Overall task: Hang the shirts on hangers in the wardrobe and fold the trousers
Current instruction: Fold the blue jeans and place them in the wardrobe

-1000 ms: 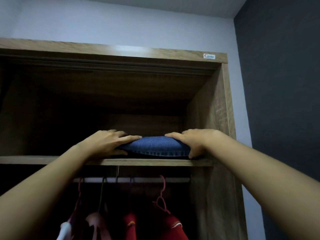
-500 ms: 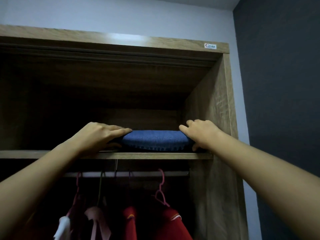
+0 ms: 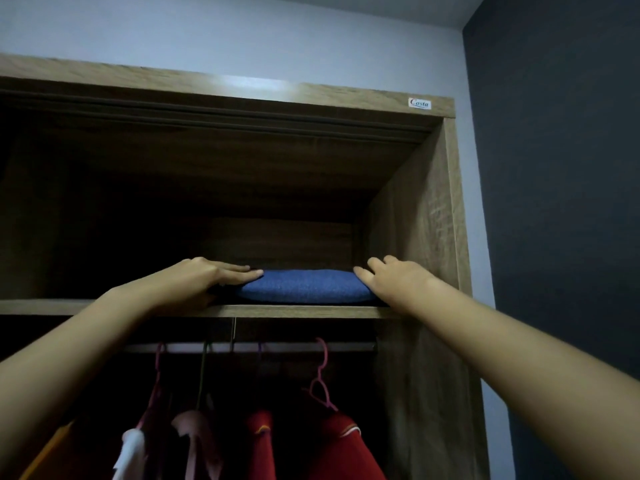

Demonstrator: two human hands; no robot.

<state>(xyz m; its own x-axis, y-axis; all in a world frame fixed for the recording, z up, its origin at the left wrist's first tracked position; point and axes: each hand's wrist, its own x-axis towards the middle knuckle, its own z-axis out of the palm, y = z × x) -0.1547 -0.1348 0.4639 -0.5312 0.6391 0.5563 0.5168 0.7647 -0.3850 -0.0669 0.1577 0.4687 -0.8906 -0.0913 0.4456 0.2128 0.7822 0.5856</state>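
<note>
Blue trousers (image 3: 304, 287): folded flat on the upper shelf (image 3: 294, 310) of the wardrobe (image 3: 426, 220), close to its right wall.
Left grip (image 3: 207, 278): my fingers straight, lying flat on the trousers' left end, clamped on nothing.
Right grip (image 3: 391, 277): my fingers apart and relaxed, touching the right end.
Rail (image 3: 349, 347): below the shelf, red shirts (image 3: 343, 445) hanging on hangers (image 3: 320, 386).
</note>
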